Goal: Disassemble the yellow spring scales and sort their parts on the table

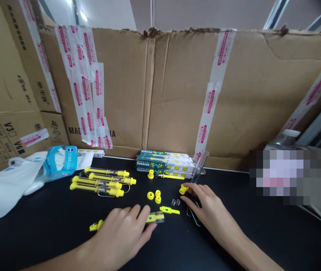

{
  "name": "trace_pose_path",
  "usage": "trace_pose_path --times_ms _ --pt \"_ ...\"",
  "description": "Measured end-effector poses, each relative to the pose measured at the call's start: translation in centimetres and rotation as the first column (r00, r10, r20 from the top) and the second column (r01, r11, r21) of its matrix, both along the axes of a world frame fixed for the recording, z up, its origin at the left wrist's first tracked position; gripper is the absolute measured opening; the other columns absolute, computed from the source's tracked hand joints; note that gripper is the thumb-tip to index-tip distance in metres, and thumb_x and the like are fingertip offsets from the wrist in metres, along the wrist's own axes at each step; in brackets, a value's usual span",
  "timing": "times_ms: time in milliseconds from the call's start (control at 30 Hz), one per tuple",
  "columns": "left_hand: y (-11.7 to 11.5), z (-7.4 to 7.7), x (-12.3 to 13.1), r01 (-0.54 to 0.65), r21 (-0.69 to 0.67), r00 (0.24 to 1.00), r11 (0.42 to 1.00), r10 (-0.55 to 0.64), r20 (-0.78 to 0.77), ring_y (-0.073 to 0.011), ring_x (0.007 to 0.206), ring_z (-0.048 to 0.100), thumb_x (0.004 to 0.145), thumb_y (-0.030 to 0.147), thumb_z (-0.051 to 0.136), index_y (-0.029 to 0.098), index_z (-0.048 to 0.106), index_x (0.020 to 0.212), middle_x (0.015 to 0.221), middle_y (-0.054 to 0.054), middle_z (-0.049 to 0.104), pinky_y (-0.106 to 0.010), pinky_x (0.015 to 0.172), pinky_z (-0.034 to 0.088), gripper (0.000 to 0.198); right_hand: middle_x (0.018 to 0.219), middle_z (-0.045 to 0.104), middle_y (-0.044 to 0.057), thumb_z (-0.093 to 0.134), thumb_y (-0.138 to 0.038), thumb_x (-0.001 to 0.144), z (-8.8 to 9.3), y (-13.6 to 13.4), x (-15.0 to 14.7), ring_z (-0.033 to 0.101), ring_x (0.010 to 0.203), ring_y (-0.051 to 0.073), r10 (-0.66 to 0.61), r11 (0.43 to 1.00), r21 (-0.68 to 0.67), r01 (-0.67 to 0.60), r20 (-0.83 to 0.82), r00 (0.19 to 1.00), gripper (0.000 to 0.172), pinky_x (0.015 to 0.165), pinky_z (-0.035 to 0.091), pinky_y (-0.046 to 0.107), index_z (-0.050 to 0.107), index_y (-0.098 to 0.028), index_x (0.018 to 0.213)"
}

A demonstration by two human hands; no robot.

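Note:
My left hand (126, 229) is closed over a spring scale (156, 217) lying near the front; its clear tube end and a yellow end show on either side of the fingers. In my right hand (209, 207), thumb and fingers pinch a small yellow cap (183, 189). Bent wire hooks (196, 216) lie under that hand, and an empty clear tube (200, 165) stands behind it. Between the hands are a flat yellow slider (170, 210), small clear rings (175, 202) and several yellow ring pieces (150, 195). Farther back sit a flanged yellow cap (150, 174) and a yellow rod (172, 177).
Several assembled spring scales (101, 184) lie at the left. Stacked printed boxes (163, 163) stand against the cardboard wall (177, 94). White and blue packaging (60, 162) lies far left. A white-capped bottle (288, 137) is at the right, beside a blurred patch.

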State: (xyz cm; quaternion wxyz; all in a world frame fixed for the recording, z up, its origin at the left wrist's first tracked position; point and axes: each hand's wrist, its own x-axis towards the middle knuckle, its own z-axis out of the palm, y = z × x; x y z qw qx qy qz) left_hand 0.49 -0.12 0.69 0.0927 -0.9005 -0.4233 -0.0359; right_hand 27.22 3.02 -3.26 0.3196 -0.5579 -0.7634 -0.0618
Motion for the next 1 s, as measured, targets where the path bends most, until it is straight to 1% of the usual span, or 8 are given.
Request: trace_pose_path --times_ms 133,233,333,433,567,667,800,1000 --pt "0.0 0.2 0.1 -0.021 -0.036 1.000 0.999 0.021 -0.007 -0.0270 0.072 0.071 0.098 0.028 0.047 0.018 0.058 0.099 0.083 -0.005 0.067 -0.036 0.056 0.055 0.015 0.091 0.070 0.011 0.055 -0.041 0.093 -0.3 0.4 0.1 0.068 0.084 0.029 -0.049 0.998 0.028 0.048 0.041 0.998 0.031 0.074 0.057 0.044 0.062 -0.017 0.112" --pt "-0.1 0.3 0.2 -0.025 -0.068 1.000 0.997 0.025 -0.002 -0.0279 0.073 0.071 0.099 0.028 0.046 0.018 0.058 0.098 0.084 -0.005 0.067 -0.039 0.057 0.057 0.016 0.091 0.069 0.013 0.050 -0.042 0.096 -0.3 0.6 0.3 0.068 0.081 0.029 -0.067 0.997 0.035 0.065 0.074 0.995 0.031 0.069 0.058 0.044 0.061 -0.015 0.107" --pt "-0.2 0.3 0.2 -0.029 -0.074 1.000 0.997 0.029 -0.003 -0.0280 0.074 0.071 0.099 0.028 0.045 0.018 0.058 0.098 0.084 -0.005 0.067 -0.041 0.057 0.057 0.016 0.092 0.068 0.014 0.042 -0.041 0.099 0.1 0.6 0.3 0.067 0.085 0.030 -0.062 0.997 0.045 0.057 0.114 0.992 0.033 0.071 0.057 0.046 0.061 -0.015 0.106" --pt "-0.2 0.3 0.1 -0.023 -0.066 1.000 0.998 0.023 -0.007 -0.0277 0.073 0.071 0.099 0.028 0.045 0.017 0.058 0.100 0.084 -0.005 0.067 -0.039 0.057 0.057 0.017 0.098 0.067 0.016 0.035 -0.040 0.101 0.5 0.5 0.3 0.065 0.093 0.033 -0.040 0.997 0.064 0.031 0.152 0.987 0.037 0.077 0.056 0.049 0.062 -0.015 0.105" --pt "-0.2 0.1 0.1 -0.017 -0.026 1.000 1.000 0.016 -0.015 -0.0256 0.071 0.071 0.098 0.030 0.047 0.017 0.059 0.100 0.082 -0.005 0.067 -0.034 0.056 0.054 0.017 0.096 0.069 0.017 0.030 -0.038 0.103 0.6 0.4 0.4 0.068 0.086 0.031 -0.014 0.997 0.076 0.001 0.175 0.985 0.041 0.071 0.057 0.046 0.062 -0.015 0.109" --pt "-0.2 0.1 0.1 -0.017 -0.006 1.000 1.000 0.017 -0.021 -0.0244 0.070 0.070 0.098 0.030 0.048 0.017 0.059 0.098 0.081 -0.005 0.067 -0.031 0.055 0.053 0.017 0.093 0.070 0.015 0.031 -0.038 0.103 0.6 0.4 0.6 0.069 0.083 0.030 0.000 0.997 0.075 -0.013 0.178 0.984 0.038 0.070 0.058 0.044 0.061 -0.015 0.110" --pt "-0.2 -0.1 0.0 -0.004 0.014 1.000 1.000 0.004 -0.003 -0.0248 0.068 0.070 0.098 0.030 0.049 0.017 0.059 0.099 0.080 -0.005 0.067 -0.032 0.053 0.051 0.017 0.094 0.069 0.015 0.033 -0.035 0.102 0.9 0.3 0.7 0.068 0.084 0.028 0.019 0.998 0.061 -0.030 0.171 0.985 0.033 0.068 0.057 0.041 0.062 -0.018 0.100" --pt "-0.1 -0.3 0.0 0.004 0.019 1.000 1.000 -0.004 -0.007 -0.0252 0.068 0.070 0.098 0.029 0.048 0.018 0.058 0.100 0.081 -0.004 0.066 -0.033 0.053 0.052 0.015 0.101 0.071 0.013 0.037 -0.027 0.100 1.3 0.2 0.8 0.066 0.087 0.029 0.075 0.997 -0.015 -0.073 0.176 0.981 0.034 0.076 0.056 0.047 0.061 -0.019 0.123"
